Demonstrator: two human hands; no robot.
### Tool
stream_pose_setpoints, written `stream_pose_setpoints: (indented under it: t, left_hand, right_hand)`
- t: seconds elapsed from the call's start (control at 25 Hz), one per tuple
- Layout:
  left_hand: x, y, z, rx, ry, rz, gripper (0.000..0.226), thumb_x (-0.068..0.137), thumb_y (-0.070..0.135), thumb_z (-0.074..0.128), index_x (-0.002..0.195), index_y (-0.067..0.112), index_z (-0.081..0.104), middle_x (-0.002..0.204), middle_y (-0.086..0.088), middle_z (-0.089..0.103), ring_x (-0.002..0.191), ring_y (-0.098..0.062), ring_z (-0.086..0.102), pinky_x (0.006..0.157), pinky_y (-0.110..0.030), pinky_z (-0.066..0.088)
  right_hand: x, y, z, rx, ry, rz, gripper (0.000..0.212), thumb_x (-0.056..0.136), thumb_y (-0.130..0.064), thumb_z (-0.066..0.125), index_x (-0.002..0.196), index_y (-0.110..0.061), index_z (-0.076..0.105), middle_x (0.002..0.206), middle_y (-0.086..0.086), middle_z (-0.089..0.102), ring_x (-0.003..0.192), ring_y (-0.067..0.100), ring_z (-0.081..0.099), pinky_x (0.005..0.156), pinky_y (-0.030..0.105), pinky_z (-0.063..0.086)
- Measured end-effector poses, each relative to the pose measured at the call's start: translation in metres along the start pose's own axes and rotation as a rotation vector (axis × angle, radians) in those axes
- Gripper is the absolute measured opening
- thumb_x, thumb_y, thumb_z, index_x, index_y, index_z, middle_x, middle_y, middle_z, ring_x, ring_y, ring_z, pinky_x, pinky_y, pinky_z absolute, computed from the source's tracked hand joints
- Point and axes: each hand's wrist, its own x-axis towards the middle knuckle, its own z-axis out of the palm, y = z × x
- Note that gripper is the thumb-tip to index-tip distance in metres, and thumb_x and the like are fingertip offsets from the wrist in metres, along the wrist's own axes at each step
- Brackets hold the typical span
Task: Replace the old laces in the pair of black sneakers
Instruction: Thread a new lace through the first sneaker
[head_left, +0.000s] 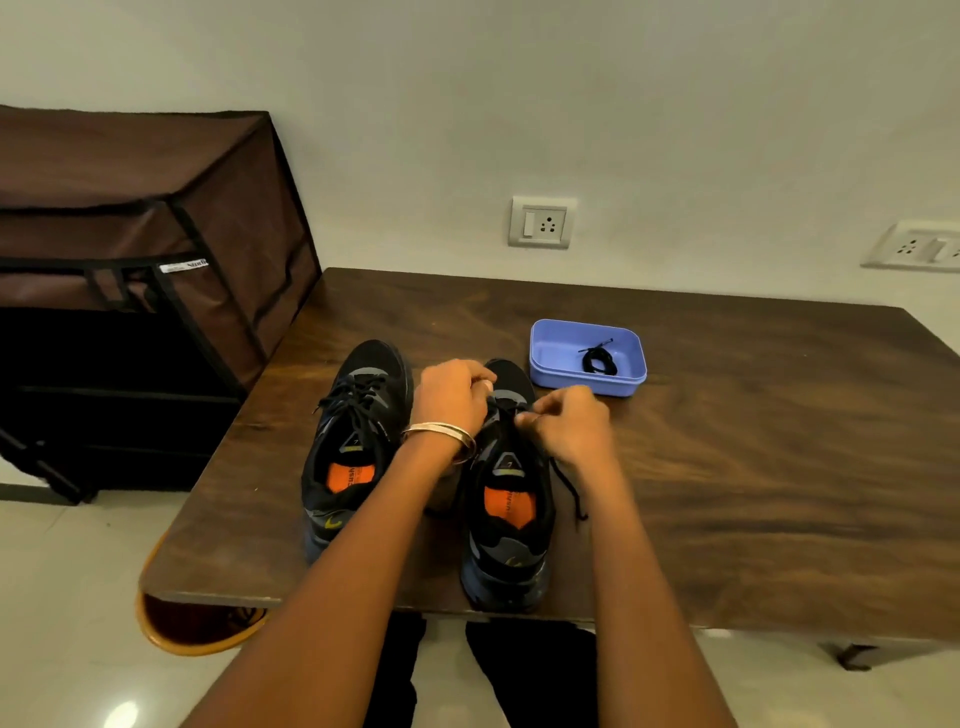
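On the table (727, 441) I see two sneakers (511, 499) side by side. My left hand (452, 397) and right hand (566, 423) pinch the right one's lace (569, 491); limp and light, I judge, best gripped near its tip. The tub (558, 371) holds a coiled lace (600, 362).

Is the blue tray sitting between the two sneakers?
No, the blue tray sits beyond and right of the right sneaker, not between it and the left sneaker.
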Motion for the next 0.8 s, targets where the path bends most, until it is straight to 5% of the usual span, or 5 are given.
stream_pose_setpoints:
  t: [0.16,0.4,0.52,0.64,0.8]
  left_hand:
    - [0.014,0.004,0.024,0.326,-0.203,0.138,0.023,0.092,0.024,0.061,0.111,0.021,0.074,0.117,-0.006,0.062,0.106,-0.026,0.06,0.09,-0.035,0.049]
    - [0.023,0.024,0.028,0.535,-0.238,0.021,0.027,0.093,0.014,0.058,0.119,0.01,0.064,0.123,-0.014,0.057,0.112,-0.035,0.057,0.089,-0.037,0.048]
    - [0.008,0.025,0.039,0.663,-0.158,0.209,0.027,0.098,0.012,0.045,0.122,0.005,0.055,0.127,-0.016,0.051,0.113,-0.039,0.055,0.085,-0.041,0.048]
    - [0.009,0.01,0.047,0.71,-0.159,0.303,0.03,0.1,0.019,0.042,0.127,0.011,0.052,0.129,-0.01,0.05,0.109,-0.035,0.059,0.082,-0.039,0.049]
    - [0.012,-0.002,0.049,0.558,-0.093,0.255,0.026,0.098,0.024,0.045,0.121,0.012,0.05,0.124,-0.008,0.055,0.106,-0.035,0.06,0.08,-0.04,0.046]
  right_hand:
    - [0.005,0.0,0.018,-0.213,-0.08,-0.027,0.03,0.085,-0.035,0.068,0.082,-0.007,0.058,0.091,0.013,0.064,0.085,0.03,0.06,0.061,0.033,0.041]
    - [0.001,0.004,0.013,-0.187,-0.037,-0.085,0.026,0.091,-0.023,0.058,0.073,-0.006,0.051,0.083,0.016,0.057,0.074,0.029,0.051,0.058,0.033,0.033]
    - [-0.005,0.004,0.01,-0.315,-0.034,-0.175,0.026,0.092,-0.013,0.051,0.068,-0.008,0.042,0.087,0.018,0.058,0.079,0.033,0.051,0.062,0.034,0.031]
    - [-0.007,0.003,0.016,-0.498,-0.054,-0.249,0.012,0.094,-0.015,0.054,0.092,-0.004,0.058,0.107,0.02,0.062,0.1,0.036,0.057,0.071,0.037,0.04]
    - [-0.009,0.006,0.019,-0.546,-0.037,-0.215,0.021,0.092,-0.015,0.055,0.108,-0.002,0.059,0.117,0.02,0.058,0.106,0.037,0.056,0.083,0.039,0.046]
